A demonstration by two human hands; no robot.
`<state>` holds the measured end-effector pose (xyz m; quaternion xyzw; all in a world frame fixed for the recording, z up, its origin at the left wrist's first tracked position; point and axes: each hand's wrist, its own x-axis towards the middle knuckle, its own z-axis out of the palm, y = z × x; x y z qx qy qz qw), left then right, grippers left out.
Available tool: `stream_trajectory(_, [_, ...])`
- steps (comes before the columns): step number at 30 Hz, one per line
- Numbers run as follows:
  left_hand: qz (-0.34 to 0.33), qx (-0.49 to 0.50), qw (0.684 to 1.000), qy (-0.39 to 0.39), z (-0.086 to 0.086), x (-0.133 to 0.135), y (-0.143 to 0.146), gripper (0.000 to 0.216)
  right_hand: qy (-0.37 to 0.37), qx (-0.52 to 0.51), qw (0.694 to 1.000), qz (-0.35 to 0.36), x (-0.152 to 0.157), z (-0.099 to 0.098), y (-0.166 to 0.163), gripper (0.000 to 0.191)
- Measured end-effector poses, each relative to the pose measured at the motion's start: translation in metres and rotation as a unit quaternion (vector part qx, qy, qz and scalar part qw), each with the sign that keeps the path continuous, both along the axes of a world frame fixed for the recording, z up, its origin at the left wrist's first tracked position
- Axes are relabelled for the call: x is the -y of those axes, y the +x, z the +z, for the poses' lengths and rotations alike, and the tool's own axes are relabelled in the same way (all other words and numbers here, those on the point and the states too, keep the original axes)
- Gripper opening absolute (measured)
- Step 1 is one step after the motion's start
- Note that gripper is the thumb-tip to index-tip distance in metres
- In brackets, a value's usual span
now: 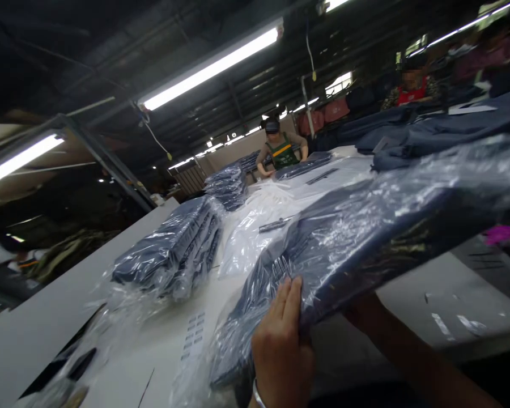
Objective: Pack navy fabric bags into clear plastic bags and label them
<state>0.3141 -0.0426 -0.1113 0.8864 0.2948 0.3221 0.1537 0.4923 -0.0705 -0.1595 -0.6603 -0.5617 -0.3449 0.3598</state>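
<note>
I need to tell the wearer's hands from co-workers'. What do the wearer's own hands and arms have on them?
The left hand is bare, no glove, with a thin silvery bracelet at the wrist. The other forearm is bare too, no sleeve showing; its hand is hidden.

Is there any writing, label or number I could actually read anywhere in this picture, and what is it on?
None can be read.
Small grey printed marks on the white table near: too blurred to read.
Bagged dark garment held by the left hand: no legible label.
Stack of bagged garments: no readable text.
</note>
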Motion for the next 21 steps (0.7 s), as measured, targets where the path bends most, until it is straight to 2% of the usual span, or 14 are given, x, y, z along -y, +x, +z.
stream_trajectory(3, [0.036, 0.146, 0.984, -0.098, 0.039, -0.007, 0.001, 0.047, 0.078, -0.12, 0.987, 0.072, -0.012, 0.045, 0.019, 0.029])
stream_trajectory(5, [0.048, 0.253, 0.946, -0.197, 0.051, -0.014, 0.001, 0.038, 0.123, -0.216, 0.959, 0.137, -0.021, 0.069, 0.04, 0.038])
stream_trajectory(7, [0.029, 0.37, 0.877, -0.305, 0.046, -0.019, 0.001, 0.046, 0.178, -0.314, 0.922, 0.138, -0.029, 0.081, 0.067, 0.047])
stream_trajectory(9, [0.016, 0.458, 0.782, -0.422, 0.025, -0.016, 0.003, 0.059, 0.16, -0.368, 0.912, 0.085, -0.033, 0.082, 0.098, 0.062])
stream_trajectory(11, [0.039, 0.501, 0.69, -0.521, -0.005, -0.006, 0.007, 0.07, 0.024, -0.393, 0.917, 0.064, -0.036, 0.076, 0.124, 0.069])
stream_trajectory(13, [0.076, 0.521, 0.629, -0.572, -0.038, 0.009, 0.014, 0.077, -0.144, -0.397, 0.904, 0.064, -0.04, 0.067, 0.141, 0.071])
stream_trajectory(15, [0.097, 0.534, 0.596, -0.592, -0.066, 0.025, 0.02, 0.078, -0.238, -0.382, 0.892, 0.047, -0.046, 0.059, 0.146, 0.069])
stream_trajectory(18, [0.116, 0.529, 0.56, -0.627, -0.096, 0.04, 0.029, 0.074, -0.26, -0.345, 0.901, 0.049, -0.064, 0.049, 0.141, 0.062])
stream_trajectory(19, [0.122, 0.52, 0.553, -0.64, -0.105, 0.042, 0.031, 0.074, -0.262, -0.327, 0.906, 0.063, -0.073, 0.046, 0.138, 0.059])
stream_trajectory(21, [0.116, 0.47, 0.563, -0.669, -0.122, 0.046, 0.036, 0.074, -0.278, -0.294, 0.909, 0.102, -0.092, 0.039, 0.133, 0.054])
